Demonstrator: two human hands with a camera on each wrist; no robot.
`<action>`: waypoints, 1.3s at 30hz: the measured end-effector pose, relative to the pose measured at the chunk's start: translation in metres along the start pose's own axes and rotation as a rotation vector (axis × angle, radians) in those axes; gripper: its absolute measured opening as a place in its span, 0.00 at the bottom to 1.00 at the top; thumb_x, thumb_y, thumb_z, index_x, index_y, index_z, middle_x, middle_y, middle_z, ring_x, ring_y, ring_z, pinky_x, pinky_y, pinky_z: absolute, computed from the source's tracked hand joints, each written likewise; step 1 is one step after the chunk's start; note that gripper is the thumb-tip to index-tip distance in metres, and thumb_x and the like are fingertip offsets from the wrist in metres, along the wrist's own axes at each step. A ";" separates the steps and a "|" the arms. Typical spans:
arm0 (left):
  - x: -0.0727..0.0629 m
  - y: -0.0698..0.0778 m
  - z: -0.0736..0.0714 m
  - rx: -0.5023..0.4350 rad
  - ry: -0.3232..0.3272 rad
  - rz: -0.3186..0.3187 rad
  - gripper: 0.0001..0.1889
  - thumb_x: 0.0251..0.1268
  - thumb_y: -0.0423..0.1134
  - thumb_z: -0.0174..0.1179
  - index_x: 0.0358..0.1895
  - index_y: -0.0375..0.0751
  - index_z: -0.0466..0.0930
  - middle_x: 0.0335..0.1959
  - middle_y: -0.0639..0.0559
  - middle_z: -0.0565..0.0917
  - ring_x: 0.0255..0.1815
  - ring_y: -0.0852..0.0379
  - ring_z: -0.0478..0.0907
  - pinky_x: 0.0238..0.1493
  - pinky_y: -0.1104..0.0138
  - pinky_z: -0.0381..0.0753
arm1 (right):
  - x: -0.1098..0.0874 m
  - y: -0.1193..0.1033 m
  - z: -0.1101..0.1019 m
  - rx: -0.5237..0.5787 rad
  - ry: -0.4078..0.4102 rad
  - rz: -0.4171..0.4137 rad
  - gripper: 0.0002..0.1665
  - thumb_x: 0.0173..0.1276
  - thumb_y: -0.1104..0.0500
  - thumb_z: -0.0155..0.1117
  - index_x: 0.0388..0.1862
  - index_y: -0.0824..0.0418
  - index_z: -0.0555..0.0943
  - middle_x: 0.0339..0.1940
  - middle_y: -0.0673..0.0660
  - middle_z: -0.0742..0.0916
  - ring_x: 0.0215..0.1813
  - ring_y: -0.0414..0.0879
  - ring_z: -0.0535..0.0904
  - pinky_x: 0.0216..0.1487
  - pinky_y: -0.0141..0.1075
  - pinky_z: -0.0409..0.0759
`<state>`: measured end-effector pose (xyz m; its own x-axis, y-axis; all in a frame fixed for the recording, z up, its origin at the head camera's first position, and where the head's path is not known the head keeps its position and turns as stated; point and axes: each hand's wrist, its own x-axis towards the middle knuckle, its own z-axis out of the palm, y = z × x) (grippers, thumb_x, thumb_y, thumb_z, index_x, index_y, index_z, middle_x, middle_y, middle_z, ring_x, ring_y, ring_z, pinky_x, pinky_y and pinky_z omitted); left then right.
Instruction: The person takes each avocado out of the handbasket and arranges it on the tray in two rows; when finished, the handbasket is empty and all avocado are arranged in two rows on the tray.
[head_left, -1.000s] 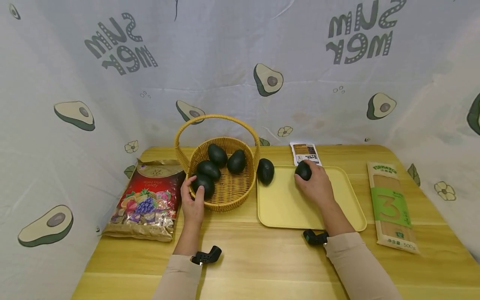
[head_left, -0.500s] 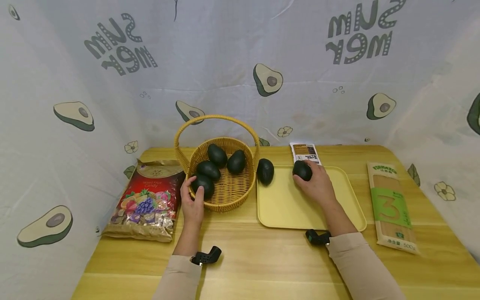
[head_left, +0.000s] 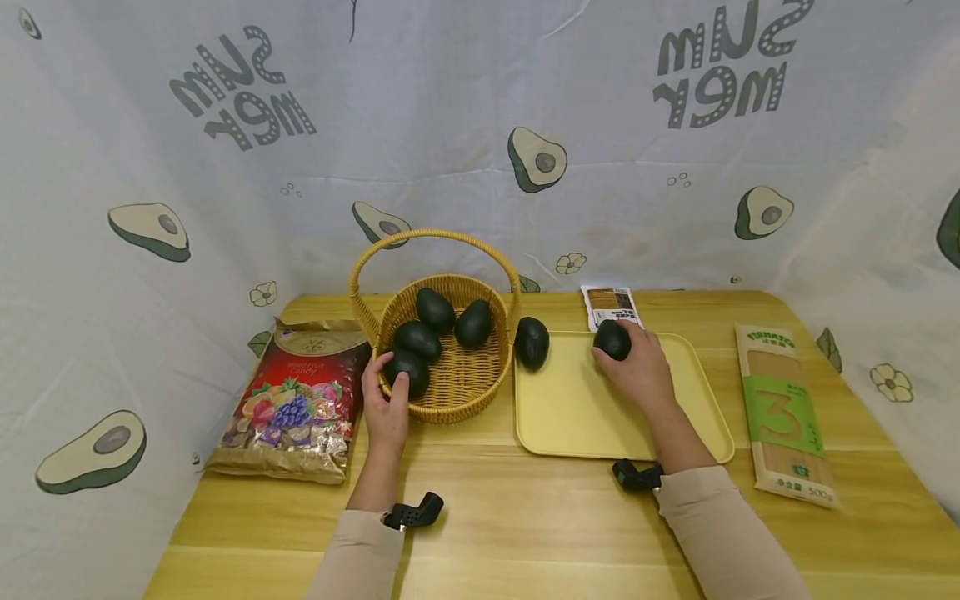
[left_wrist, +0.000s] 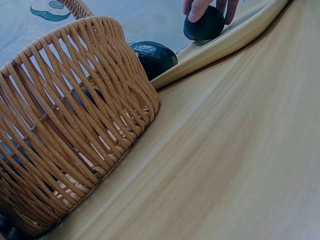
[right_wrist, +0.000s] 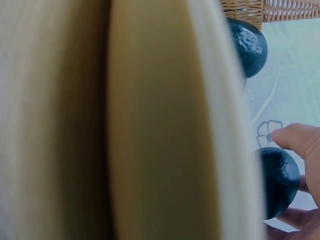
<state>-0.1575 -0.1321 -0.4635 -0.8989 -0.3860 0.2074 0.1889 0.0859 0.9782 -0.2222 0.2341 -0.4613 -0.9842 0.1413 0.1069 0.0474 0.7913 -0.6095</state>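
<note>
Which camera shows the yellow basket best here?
The head view: the basket and its arched handle are fully in frame, four avocados inside. Left wrist shows its weave close up, cut off at the left; right wrist, only a piece at the top.

Wicker basket [left_wrist: 75, 112]; beyond it, fingers [left_wrist: 198, 10] apparently around an avocado [left_wrist: 204, 29]

Curtained booth [head_left: 75, 333]: avocado-print fabric [head_left: 450, 100] around wood-grain table [head_left: 517, 525] on three sides.
</note>
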 end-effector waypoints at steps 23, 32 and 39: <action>0.000 -0.006 -0.001 0.003 0.013 0.028 0.20 0.73 0.31 0.54 0.66 0.31 0.71 0.74 0.29 0.62 0.78 0.35 0.57 0.79 0.39 0.50 | -0.004 -0.012 -0.021 0.006 -0.017 0.006 0.49 0.74 0.37 0.60 0.82 0.63 0.57 0.77 0.77 0.62 0.73 0.77 0.63 0.67 0.70 0.64; 0.001 -0.004 -0.001 0.003 0.011 0.020 0.20 0.73 0.31 0.54 0.66 0.32 0.71 0.73 0.31 0.63 0.77 0.36 0.59 0.78 0.40 0.53 | -0.020 -0.058 -0.043 0.143 0.135 -0.161 0.38 0.75 0.48 0.62 0.78 0.62 0.65 0.71 0.74 0.71 0.67 0.69 0.71 0.61 0.64 0.74; 0.002 -0.002 0.000 -0.003 0.006 0.022 0.21 0.72 0.31 0.54 0.66 0.32 0.70 0.74 0.32 0.63 0.77 0.36 0.59 0.78 0.40 0.53 | -0.037 -0.105 -0.034 0.264 0.128 -0.322 0.34 0.72 0.57 0.66 0.74 0.62 0.70 0.68 0.67 0.75 0.66 0.64 0.74 0.63 0.59 0.78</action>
<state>-0.1593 -0.1329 -0.4651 -0.8923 -0.3891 0.2290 0.2099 0.0915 0.9734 -0.1850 0.1662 -0.3750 -0.9118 -0.0018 0.4106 -0.3198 0.6304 -0.7074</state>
